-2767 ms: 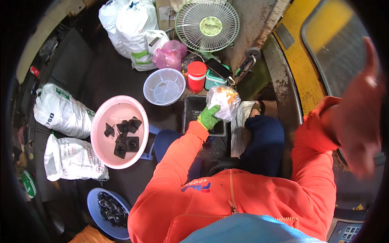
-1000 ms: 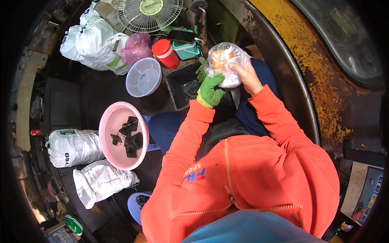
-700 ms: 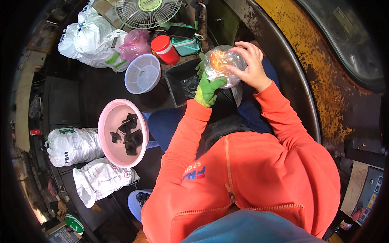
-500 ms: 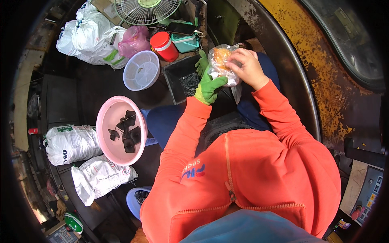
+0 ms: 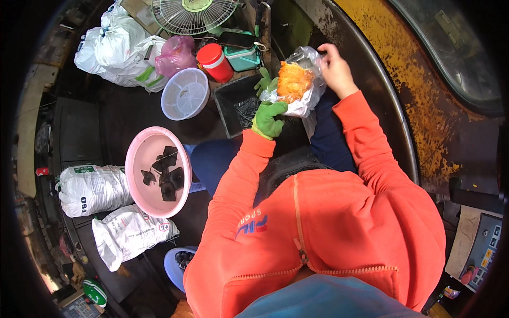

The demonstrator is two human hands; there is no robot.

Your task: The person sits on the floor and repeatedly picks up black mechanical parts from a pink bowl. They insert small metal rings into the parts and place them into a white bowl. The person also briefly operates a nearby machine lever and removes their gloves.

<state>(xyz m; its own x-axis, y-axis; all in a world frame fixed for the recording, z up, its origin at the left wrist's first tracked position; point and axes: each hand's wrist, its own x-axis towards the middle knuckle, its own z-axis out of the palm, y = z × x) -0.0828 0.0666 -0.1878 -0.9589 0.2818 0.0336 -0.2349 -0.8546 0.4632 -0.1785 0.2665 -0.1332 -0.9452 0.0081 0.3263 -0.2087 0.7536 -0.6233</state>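
Observation:
A golden-brown fried piece of food (image 5: 295, 82) lies exposed in a clear plastic bag (image 5: 314, 62), with white paper under its lower end. My left hand (image 5: 269, 120), in a green glove, grips the lower left side of the bag, thumb on top. More green glove fingers (image 5: 263, 82) show past the bag's left edge; whether they belong to this hand is unclear. My bare right hand (image 5: 339, 73) is at the bag's upper right edge, fingers bent and seemingly pinching the plastic. Its fingertips are partly hidden.
Below the bag is a black tray (image 5: 225, 108) of dark metal pieces. To the left stand a pink basin (image 5: 139, 159) with black parts, a pale blue basket (image 5: 183, 108), a red jar (image 5: 212, 57) and white sacks (image 5: 93, 188). A rusty yellow machine (image 5: 397, 69) curves along the right.
My right hand has moved up and right from the middle of the bag to its edge. The bag is spread wider, and the fried food is now uncovered.

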